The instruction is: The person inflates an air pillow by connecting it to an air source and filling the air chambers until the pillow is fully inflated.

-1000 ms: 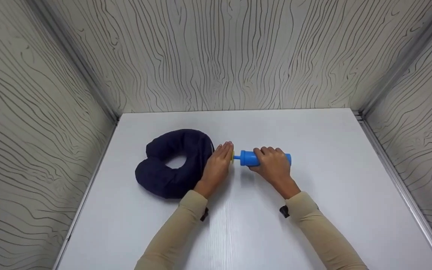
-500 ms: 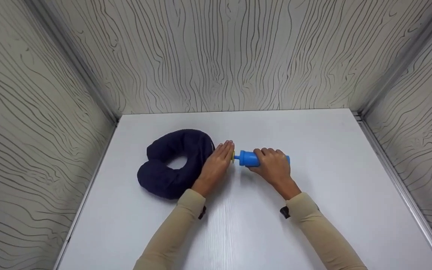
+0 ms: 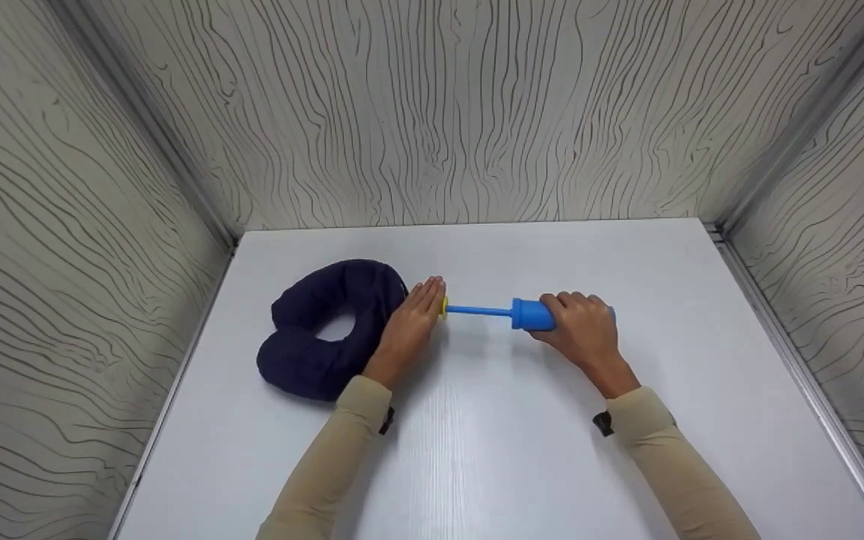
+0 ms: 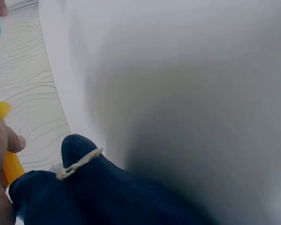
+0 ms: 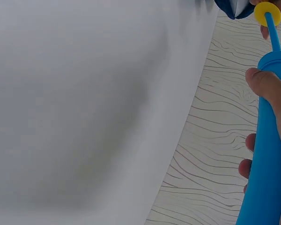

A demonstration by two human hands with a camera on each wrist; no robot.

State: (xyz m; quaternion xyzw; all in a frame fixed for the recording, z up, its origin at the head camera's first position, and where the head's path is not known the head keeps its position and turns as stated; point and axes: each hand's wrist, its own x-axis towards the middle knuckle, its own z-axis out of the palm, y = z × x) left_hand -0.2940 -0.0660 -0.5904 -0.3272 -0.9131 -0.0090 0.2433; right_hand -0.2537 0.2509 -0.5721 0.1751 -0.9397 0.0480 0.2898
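A smooth blue hand pump (image 3: 532, 315) is held sideways above the white tabletop (image 3: 462, 465), its thin rod (image 3: 478, 310) extending from the barrel to a flanged yellow end (image 5: 260, 15). The right hand (image 3: 580, 330) wraps the barrel; the left hand (image 3: 406, 330) grips the yellow end, beside a U-shaped navy neck pillow (image 3: 301, 364). Tabletop stretches to the pump's right, reaching the right edge, while the patterned back wall (image 3: 432, 120) stands beyond.
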